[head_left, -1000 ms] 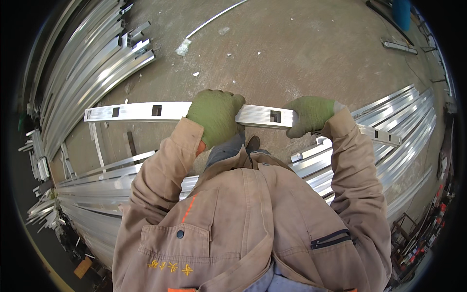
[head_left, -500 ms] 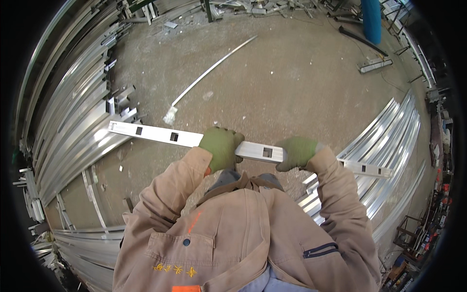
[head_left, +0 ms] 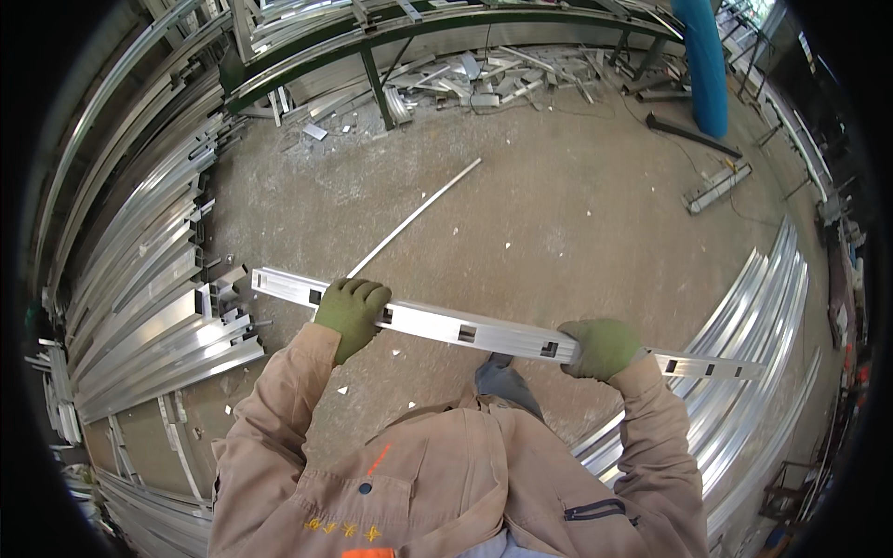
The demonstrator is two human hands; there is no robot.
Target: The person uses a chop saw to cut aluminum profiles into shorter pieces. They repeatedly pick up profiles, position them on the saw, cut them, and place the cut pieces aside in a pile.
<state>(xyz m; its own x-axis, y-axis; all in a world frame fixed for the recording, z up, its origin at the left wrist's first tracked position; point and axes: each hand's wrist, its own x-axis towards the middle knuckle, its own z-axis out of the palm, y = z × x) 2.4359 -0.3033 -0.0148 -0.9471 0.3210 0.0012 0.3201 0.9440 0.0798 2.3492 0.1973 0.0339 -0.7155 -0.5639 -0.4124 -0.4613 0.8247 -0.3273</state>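
A long silver aluminium profile point(head_left: 423, 322) with several square cut-outs crosses in front of my body, tilted slightly down to the right. My left hand point(head_left: 352, 318), in a green glove, is wrapped round it near its left end. Farther right, my right hand point(head_left: 603, 348), gloved the same way, grips it too. Past the right hand the profile runs on over a stack of profiles; its left end sticks out beyond the left hand. The palms and the parts of the profile under the gloves are hidden.
Stacks of metal profiles lie at the left point(head_left: 149, 325) and right point(head_left: 744, 344). A thin white strip point(head_left: 419, 214) lies on the floor ahead. Far off stands a green-framed bench point(head_left: 372, 84) with scrap offcuts point(head_left: 502, 79) beneath, and a blue column point(head_left: 702, 74) at the right.
My left hand has moved left along the profile, so my hands are farther apart. My right hand has shifted slightly right. The view has tilted up, showing the bench.
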